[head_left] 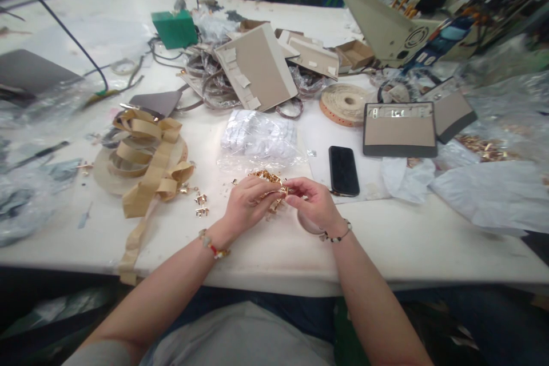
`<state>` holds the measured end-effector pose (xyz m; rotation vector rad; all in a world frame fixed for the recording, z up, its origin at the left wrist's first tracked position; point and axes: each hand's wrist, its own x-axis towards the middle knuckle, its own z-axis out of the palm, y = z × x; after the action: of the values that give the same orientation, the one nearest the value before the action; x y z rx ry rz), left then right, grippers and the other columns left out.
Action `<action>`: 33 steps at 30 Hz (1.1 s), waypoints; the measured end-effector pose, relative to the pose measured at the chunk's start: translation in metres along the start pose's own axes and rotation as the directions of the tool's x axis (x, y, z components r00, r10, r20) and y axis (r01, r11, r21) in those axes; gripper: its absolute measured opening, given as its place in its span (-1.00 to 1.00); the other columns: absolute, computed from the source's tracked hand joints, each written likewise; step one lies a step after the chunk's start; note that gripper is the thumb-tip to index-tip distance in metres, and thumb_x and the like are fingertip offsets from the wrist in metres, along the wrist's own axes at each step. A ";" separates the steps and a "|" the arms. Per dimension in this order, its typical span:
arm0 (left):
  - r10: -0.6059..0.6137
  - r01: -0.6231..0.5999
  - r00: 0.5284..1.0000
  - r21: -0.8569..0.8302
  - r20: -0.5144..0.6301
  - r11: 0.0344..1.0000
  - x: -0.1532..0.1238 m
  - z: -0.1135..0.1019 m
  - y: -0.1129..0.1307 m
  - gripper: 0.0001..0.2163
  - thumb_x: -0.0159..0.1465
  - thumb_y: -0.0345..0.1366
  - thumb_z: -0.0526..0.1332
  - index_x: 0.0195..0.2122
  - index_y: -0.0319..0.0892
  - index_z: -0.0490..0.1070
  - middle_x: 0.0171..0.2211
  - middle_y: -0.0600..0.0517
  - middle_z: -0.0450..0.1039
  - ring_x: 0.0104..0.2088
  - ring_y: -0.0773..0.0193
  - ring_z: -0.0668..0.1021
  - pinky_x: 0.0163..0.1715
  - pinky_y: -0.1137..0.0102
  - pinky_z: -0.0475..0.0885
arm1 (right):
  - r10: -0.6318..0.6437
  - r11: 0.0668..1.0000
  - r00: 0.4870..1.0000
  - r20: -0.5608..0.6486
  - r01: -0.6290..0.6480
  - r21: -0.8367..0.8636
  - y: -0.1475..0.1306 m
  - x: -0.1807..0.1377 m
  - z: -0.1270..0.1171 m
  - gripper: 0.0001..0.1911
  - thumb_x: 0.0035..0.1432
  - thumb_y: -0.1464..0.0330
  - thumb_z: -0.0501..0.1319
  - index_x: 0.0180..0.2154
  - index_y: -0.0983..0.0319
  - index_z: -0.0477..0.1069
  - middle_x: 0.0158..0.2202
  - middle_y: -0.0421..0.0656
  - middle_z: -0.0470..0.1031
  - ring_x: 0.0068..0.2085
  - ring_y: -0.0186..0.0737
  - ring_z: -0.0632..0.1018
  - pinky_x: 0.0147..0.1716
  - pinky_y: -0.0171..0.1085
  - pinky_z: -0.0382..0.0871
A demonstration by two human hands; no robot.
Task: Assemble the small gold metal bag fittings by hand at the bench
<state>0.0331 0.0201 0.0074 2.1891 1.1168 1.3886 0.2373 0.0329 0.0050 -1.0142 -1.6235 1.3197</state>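
My left hand and my right hand meet over the white table, near its front edge. Both have their fingers pinched together on small gold metal clips held between them. A little heap of the same gold clips lies just beyond my fingers. A few loose gold clips lie to the left of my left hand. A round tape roll sits partly hidden under my right wrist. Each wrist wears a bead bracelet.
A black phone lies right of my hands. A clear bag of white pieces sits behind the heap. Tan strap coils lie left, grey-brown pouches right, cardboard boxes and a green box farther back.
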 end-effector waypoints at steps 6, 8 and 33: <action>-0.071 0.072 0.997 -0.083 0.012 0.994 -0.001 0.000 0.000 -0.95 0.31 -0.32 0.31 -0.24 -0.12 0.58 -0.31 -0.01 0.64 -0.31 0.25 0.62 -0.27 0.34 0.49 | -0.045 0.994 0.999 -0.011 0.044 -0.096 -0.001 0.000 0.001 -0.67 0.06 0.25 0.45 -0.12 0.20 0.58 -0.26 -0.12 0.65 -0.35 -0.25 0.58 -0.34 -0.28 0.47; -0.098 0.099 0.995 -0.081 0.020 0.992 -0.002 0.001 0.000 -0.96 0.30 -0.34 0.32 -0.25 -0.12 0.57 -0.33 0.01 0.64 -0.32 0.25 0.61 -0.29 0.34 0.49 | -0.051 0.993 0.999 -0.020 0.048 -0.106 -0.001 0.000 0.002 -0.68 0.05 0.26 0.45 -0.13 0.20 0.59 -0.28 -0.13 0.65 -0.35 -0.26 0.58 -0.34 -0.28 0.47; 0.132 -0.123 0.987 0.101 -0.090 0.987 -0.003 0.001 -0.005 -0.90 0.33 -0.29 0.30 -0.15 -0.07 0.56 -0.24 0.00 0.62 -0.26 0.30 0.60 -0.23 0.37 0.48 | 0.107 0.985 0.994 -0.033 -0.101 0.138 -0.005 0.001 0.001 -0.59 0.13 0.05 0.37 -0.18 0.26 0.58 -0.42 -0.12 0.62 -0.45 -0.29 0.56 -0.43 -0.31 0.47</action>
<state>0.0310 0.0217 0.0022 2.3183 1.1144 1.5396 0.2352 0.0326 0.0095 -1.0468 -1.4462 1.4500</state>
